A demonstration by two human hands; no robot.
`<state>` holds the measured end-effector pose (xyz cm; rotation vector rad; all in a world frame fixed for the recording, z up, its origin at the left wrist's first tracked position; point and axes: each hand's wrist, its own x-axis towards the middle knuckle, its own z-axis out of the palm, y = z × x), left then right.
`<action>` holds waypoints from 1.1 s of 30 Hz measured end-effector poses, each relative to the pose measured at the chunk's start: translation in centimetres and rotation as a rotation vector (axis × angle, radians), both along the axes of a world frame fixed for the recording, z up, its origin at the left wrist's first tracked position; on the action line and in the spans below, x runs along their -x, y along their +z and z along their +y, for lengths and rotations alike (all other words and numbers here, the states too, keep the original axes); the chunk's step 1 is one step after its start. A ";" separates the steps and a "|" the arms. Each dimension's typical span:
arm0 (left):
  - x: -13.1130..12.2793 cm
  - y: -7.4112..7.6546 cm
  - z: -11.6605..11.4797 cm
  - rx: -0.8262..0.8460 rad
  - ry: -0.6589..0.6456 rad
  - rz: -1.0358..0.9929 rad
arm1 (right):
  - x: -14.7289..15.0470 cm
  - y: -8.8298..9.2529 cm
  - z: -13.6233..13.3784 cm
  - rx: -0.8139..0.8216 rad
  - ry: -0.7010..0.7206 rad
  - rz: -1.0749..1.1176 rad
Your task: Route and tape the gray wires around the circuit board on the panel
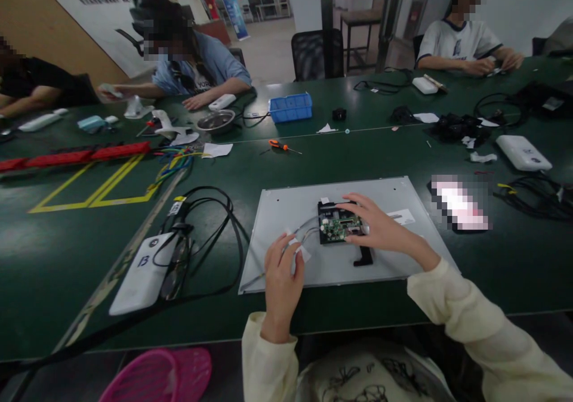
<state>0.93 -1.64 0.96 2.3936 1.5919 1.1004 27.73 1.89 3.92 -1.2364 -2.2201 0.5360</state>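
Observation:
A grey metal panel [380,193] lies flat on the dark green table in front of me. A small green circuit board [333,226] sits near its middle, with thin grey wires [307,222] running left from it. My right hand [380,226] rests on the board's right side, fingers curled round its edge. My left hand [282,274] is lower left on the panel, its fingers pinched on a white tab at the wire end [299,250]. A black bracket [364,257] lies just below the board.
A white box marked 13 [138,274] and looped black cables [210,223] lie to the left. An orange screwdriver [280,146], a blue tray [290,107] and a white device [521,152] sit farther off. Other people work at the far side. A pink basket [161,375] is below the table edge.

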 end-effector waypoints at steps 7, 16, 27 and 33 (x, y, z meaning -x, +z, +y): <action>0.1 -0.1 -0.1 0.016 -0.016 -0.003 | -1.1 -3.5 1.8 0.043 -0.076 -0.099; -0.3 -0.1 0.0 0.008 -0.027 0.048 | -1.3 -3.8 1.5 0.056 -0.113 -0.142; -1.4 -0.1 -1.9 0.035 0.033 0.306 | -1.1 -4.1 1.4 0.044 -0.135 -0.163; -0.7 0.7 -2.0 0.056 0.052 0.374 | -1.0 -3.5 0.8 0.020 -0.151 -0.122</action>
